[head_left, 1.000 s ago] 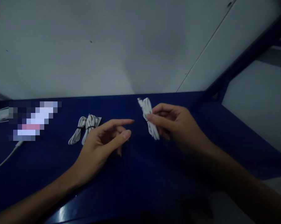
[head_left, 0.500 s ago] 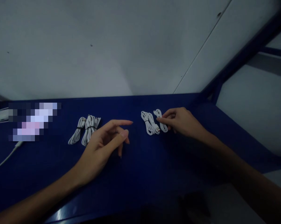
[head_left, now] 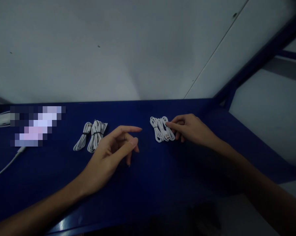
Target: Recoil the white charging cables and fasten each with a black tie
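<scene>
My right hand (head_left: 188, 127) pinches the edge of a coiled white USB cable (head_left: 171, 134) between thumb and fingers. That bundle lies against other coiled white USB cables (head_left: 156, 131) on the blue tabletop (head_left: 143, 190), and a metal USB plug shows at their lower end. Holding nothing, my left hand (head_left: 116, 147) hovers over the table with its fingers apart. Beside it, partly behind the hand, rest more white cable bundles (head_left: 96, 131), bound with black ties. One tied bundle (head_left: 82, 137) sits a little further left, at a slant.
At the far left is a blurred-out bright object (head_left: 38, 126) with a white cord (head_left: 7, 168) running from it. A white rounded device (head_left: 1, 119) lies beyond it. A pale wall panel (head_left: 113, 65) rises behind the table, and a blue frame (head_left: 251, 65) stands on the right.
My right hand has brought its cable bundle leftward, closing the gap to the bundles beside it. My left hand keeps nearly the same pose. The whole view has shifted slightly.
</scene>
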A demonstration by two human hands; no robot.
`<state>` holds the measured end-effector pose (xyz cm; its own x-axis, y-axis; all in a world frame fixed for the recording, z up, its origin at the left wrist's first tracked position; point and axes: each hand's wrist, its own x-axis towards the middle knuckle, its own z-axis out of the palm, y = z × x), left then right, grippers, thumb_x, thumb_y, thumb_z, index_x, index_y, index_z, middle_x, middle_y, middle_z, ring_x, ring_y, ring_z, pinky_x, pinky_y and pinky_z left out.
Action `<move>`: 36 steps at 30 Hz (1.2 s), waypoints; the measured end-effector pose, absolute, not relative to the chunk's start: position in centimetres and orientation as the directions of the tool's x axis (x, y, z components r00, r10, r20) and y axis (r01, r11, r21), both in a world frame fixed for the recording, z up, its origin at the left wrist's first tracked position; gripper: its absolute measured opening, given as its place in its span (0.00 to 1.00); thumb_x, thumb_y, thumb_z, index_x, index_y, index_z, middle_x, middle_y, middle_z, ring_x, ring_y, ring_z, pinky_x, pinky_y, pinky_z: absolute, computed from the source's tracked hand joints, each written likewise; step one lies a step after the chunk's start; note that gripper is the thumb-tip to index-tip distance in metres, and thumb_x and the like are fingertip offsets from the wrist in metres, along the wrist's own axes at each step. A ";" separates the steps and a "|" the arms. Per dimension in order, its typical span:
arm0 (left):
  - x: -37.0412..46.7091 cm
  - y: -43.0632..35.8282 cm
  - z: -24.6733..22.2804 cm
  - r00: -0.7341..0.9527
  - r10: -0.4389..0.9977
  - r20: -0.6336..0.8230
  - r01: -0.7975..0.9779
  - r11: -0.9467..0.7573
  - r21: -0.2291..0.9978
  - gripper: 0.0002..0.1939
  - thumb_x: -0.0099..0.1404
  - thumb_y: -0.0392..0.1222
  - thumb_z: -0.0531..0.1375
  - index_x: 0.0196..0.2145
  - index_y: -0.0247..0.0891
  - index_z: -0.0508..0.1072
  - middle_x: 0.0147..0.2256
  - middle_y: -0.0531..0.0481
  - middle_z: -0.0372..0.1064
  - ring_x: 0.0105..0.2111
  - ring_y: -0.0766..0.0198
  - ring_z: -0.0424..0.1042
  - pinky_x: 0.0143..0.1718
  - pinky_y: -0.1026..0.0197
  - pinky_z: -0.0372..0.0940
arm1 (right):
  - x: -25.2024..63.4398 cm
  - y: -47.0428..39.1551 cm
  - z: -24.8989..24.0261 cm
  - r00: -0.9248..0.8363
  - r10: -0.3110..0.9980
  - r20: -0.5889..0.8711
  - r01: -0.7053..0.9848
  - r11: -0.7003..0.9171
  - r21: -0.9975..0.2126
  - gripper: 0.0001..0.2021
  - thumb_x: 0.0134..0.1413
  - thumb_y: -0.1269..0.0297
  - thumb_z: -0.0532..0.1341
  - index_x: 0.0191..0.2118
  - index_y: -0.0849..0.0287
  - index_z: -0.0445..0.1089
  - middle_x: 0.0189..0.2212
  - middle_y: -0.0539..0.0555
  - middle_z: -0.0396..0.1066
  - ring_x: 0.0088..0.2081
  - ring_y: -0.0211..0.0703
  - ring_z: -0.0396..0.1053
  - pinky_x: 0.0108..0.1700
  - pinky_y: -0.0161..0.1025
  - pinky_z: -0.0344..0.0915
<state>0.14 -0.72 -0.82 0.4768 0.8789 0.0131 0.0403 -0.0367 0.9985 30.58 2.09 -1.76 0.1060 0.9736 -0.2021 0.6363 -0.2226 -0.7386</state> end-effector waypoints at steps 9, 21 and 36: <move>0.1 -0.8 -0.9 0.476 0.879 0.016 0.057 -0.049 0.997 0.19 0.78 0.53 0.65 0.59 0.43 0.77 0.36 0.53 0.76 0.27 0.69 0.72 0.32 0.63 0.71 | 30.5 2.1 -1.7 0.088 0.975 -0.206 0.605 -0.217 -0.767 0.13 0.67 0.55 0.70 0.38 0.60 0.80 0.29 0.58 0.81 0.26 0.44 0.79 0.24 0.36 0.74; 0.1 -0.7 -0.8 0.480 0.877 0.012 0.076 -0.055 0.996 0.19 0.78 0.54 0.65 0.60 0.44 0.77 0.37 0.53 0.76 0.27 0.68 0.73 0.33 0.62 0.71 | 30.9 2.2 -1.4 0.054 0.973 -0.226 0.589 -0.214 -0.779 0.13 0.67 0.54 0.69 0.39 0.60 0.80 0.31 0.59 0.82 0.27 0.45 0.79 0.23 0.37 0.71; -0.1 -1.0 -0.6 0.494 0.870 -0.006 0.069 -0.032 0.997 0.18 0.78 0.54 0.65 0.60 0.45 0.76 0.38 0.53 0.77 0.29 0.68 0.72 0.34 0.62 0.71 | 42.3 8.5 -3.3 0.425 0.905 -0.016 0.833 -0.398 -0.385 0.21 0.54 0.46 0.77 0.43 0.59 0.81 0.33 0.58 0.82 0.40 0.59 0.80 0.47 0.51 0.74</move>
